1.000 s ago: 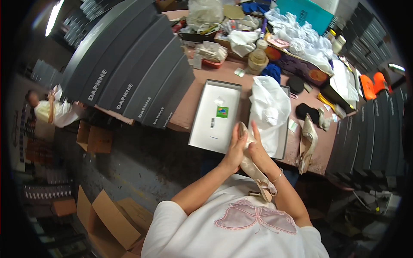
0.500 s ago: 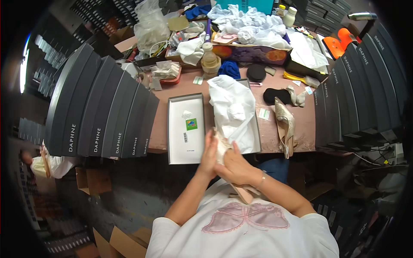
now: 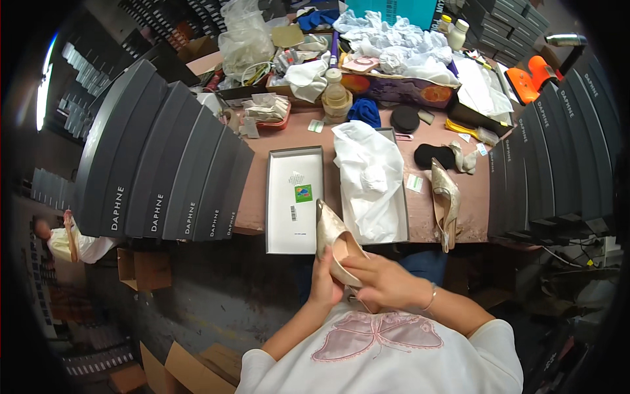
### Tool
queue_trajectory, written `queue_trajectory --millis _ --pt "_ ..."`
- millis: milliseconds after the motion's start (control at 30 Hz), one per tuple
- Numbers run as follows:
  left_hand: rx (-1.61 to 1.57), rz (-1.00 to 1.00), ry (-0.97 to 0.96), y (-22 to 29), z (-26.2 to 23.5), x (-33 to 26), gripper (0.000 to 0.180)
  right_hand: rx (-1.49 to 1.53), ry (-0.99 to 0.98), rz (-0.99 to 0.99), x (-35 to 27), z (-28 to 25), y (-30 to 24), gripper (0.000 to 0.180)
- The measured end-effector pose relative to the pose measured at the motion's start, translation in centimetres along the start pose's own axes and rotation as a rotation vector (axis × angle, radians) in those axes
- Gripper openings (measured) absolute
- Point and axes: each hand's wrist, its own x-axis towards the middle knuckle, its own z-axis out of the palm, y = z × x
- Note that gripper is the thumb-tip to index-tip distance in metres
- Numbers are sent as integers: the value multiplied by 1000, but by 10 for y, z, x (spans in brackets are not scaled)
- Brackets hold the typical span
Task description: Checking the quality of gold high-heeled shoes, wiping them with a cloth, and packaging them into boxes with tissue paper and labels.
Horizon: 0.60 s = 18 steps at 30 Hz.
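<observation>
A pale gold, pointed-toe heeled shoe [image 3: 330, 226] is tilted in front of my chest, its toe pointing toward the table. My left hand [image 3: 324, 284] is closed round its side. The fingers of my right hand [image 3: 387, 282] stretch out flat over the shoe's opening, touching its edge or inside; the heel end is partly hidden. A matching shoe [image 3: 445, 203] lies on the table to the right. Just beyond my hands are an open shoebox [image 3: 402, 197] with white tissue paper [image 3: 371, 177] and a shallow box lid [image 3: 294, 226] with a green sticker inside.
Stacks of dark grey shoeboxes flank me, one on the left [image 3: 141, 157] and one on the right [image 3: 551, 164]. Across the back of the table stand a carton [image 3: 407, 90] of crumpled white paper, a jar [image 3: 336, 102], a blue cloth [image 3: 364, 113] and a yellow-handled brush [image 3: 472, 131].
The shoe has turned so its toe and opening show more. My right hand has shifted right, its fingers now at the opening. The whole view has shifted slightly.
</observation>
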Motion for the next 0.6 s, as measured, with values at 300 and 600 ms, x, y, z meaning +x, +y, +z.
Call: queue_trajectory --millis 300,600 --pt "-46 -114 7 24 27 20 73 -666 225 370 68 -43 169 50" --pt "-15 -59 -1 26 8 30 71 324 233 269 42 -52 23 39"
